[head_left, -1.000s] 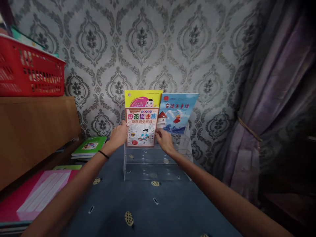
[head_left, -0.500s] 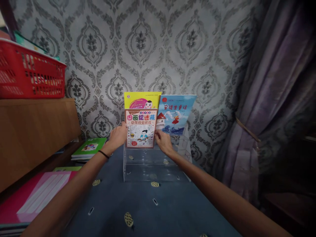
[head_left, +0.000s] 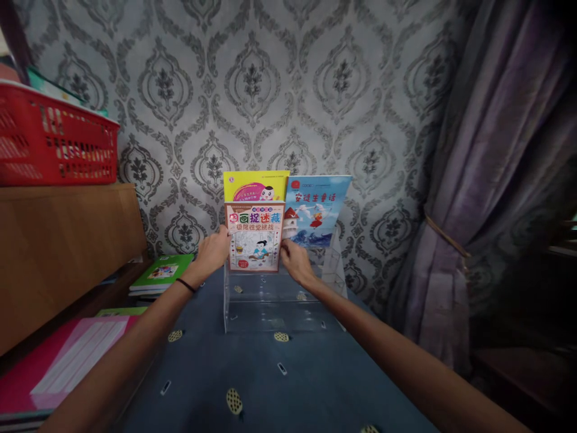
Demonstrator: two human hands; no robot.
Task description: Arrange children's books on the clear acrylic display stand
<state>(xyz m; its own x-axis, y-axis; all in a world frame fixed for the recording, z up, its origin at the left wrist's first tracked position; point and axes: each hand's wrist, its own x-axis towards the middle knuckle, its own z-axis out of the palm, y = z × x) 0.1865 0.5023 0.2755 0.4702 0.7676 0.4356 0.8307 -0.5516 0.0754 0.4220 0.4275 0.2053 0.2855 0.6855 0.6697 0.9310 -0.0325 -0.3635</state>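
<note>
A picture book (head_left: 255, 240) with a brown-edged cover stands upright on a tier of the clear acrylic display rack (head_left: 270, 313). My left hand (head_left: 215, 248) grips its left edge, fingers closed. At the lower part of its right edge, my right hand (head_left: 295, 260) pinches it. Behind it rises a yellow book (head_left: 252, 180), its lower part covered. To the right, a blue storybook (head_left: 318, 207) leans back on the upper tier, partly behind my right hand. The lower tiers of the rack hold no books.
A dark blue patterned cloth (head_left: 202, 373) covers the table. On the left are a green book (head_left: 164, 269), a pink book (head_left: 27, 361) and a wooden cabinet (head_left: 67, 252) bearing a red basket (head_left: 67, 144). Patterned wallpaper is behind, a tied curtain (head_left: 451, 264) at right.
The view has shifted slightly, so the rack and books appear a little further left and lower. Both hands keep their hold on the picture book, which stays at the same tier.
</note>
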